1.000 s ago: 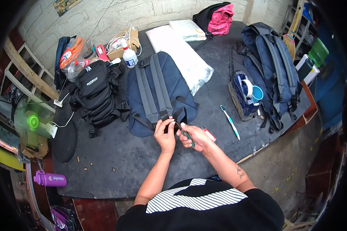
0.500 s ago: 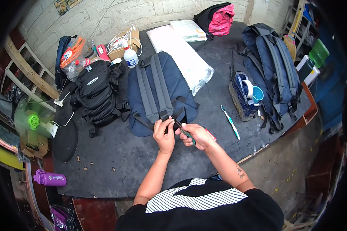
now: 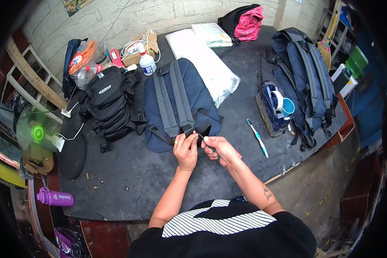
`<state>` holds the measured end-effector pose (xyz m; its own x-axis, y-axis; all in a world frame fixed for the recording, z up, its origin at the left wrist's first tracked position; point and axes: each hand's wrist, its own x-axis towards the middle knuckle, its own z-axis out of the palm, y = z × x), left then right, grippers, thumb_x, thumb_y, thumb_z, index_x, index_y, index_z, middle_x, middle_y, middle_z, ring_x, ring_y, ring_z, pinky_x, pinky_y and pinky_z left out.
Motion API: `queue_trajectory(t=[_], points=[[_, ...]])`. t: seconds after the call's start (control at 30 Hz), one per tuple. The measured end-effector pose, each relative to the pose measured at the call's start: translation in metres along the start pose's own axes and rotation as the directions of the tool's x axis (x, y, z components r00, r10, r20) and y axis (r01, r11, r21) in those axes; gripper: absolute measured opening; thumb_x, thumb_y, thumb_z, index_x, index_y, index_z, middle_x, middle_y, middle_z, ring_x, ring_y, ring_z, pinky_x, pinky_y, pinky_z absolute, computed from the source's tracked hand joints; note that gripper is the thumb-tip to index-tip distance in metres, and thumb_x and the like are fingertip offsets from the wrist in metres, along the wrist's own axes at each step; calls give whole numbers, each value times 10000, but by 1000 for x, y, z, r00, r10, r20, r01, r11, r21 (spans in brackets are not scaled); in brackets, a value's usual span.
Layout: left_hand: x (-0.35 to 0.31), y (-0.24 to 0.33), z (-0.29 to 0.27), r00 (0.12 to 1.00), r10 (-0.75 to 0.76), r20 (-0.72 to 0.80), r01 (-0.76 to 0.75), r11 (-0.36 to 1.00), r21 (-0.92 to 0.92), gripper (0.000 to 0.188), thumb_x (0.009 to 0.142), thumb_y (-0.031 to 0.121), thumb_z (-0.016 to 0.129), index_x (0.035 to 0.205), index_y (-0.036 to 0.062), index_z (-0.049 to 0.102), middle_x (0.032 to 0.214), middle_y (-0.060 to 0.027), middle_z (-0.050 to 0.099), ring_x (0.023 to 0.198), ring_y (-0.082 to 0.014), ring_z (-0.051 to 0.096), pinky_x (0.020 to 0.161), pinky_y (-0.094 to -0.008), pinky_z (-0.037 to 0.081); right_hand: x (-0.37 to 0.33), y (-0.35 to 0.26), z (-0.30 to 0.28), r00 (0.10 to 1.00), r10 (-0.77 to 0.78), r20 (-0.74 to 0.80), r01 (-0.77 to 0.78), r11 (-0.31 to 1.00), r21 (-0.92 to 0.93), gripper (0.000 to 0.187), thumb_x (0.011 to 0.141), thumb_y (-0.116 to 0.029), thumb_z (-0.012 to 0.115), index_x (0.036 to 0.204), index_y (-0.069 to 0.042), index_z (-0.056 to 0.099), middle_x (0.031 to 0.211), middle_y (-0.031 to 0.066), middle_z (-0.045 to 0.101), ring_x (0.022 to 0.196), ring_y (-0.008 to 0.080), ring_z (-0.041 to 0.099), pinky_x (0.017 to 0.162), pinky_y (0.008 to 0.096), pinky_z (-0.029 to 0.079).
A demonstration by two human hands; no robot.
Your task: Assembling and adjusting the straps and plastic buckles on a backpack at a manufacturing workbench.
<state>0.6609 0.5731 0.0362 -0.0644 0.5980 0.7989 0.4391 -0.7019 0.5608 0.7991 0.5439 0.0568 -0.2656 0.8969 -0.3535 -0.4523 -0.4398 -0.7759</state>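
Observation:
A navy backpack (image 3: 203, 92) lies on the dark table, its grey padded shoulder straps facing up. At its near edge, my left hand (image 3: 185, 155) is closed in a pinch on a black webbing strap (image 3: 187, 128) by the lower end of a shoulder strap. My right hand (image 3: 221, 151) grips a slim tool with a green handle (image 3: 213, 150). The tool's dark, narrow front points at the webbing beside my left fingertips. My fingers hide most of the tool, so its exact kind does not show. Both hands nearly touch.
A black bag (image 3: 109, 99) sits left, near a spray bottle (image 3: 146, 62). White plastic-wrapped sheets (image 3: 202, 58) lie behind. On the right are a toothbrush (image 3: 258, 138), a blue pouch (image 3: 271, 116) with a cup (image 3: 287, 106), and another navy backpack (image 3: 303, 77). A purple bottle (image 3: 56, 197) lies at the left edge.
My right hand has turned slightly and come closer to my left fingers, covering more of the green-handled tool. My left hand still pinches the webbing. The backpack stays in place.

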Motion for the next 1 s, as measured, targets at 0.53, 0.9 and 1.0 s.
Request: queue_trajectory(t=[0.53, 0.9, 1.0], points=[[-7, 4, 0, 978, -208, -11, 204, 968, -145, 104, 764, -41, 654, 862, -6, 644, 844, -91, 630, 765, -191, 602, 684, -271, 467, -6, -6, 3, 992, 73, 104, -80, 995, 65, 321, 958, -284, 439, 866, 1, 556, 614, 5, 458, 459, 60, 343, 416, 208, 296], [-6, 8, 1, 991, -132, -14, 130, 988, -79, 151, 719, -44, 671, 854, 19, 648, 816, -103, 610, 715, -256, 583, 632, -333, 464, 1, -1, 6, 998, -46, 29, 44, 996, 74, 287, 944, -240, 473, 902, 24, 577, 644, 30, 508, 465, 66, 364, 433, 219, 319], [-9, 7, 0, 991, -133, -4, 132, 987, -88, 145, 732, -29, 667, 865, 22, 644, 805, -98, 601, 710, -254, 578, 629, -330, 461, -1, -5, 4, 999, -30, 20, 29, 998, 58, 268, 943, -231, 479, 872, 7, 578, 628, 19, 514, 468, 59, 376, 432, 207, 311]])
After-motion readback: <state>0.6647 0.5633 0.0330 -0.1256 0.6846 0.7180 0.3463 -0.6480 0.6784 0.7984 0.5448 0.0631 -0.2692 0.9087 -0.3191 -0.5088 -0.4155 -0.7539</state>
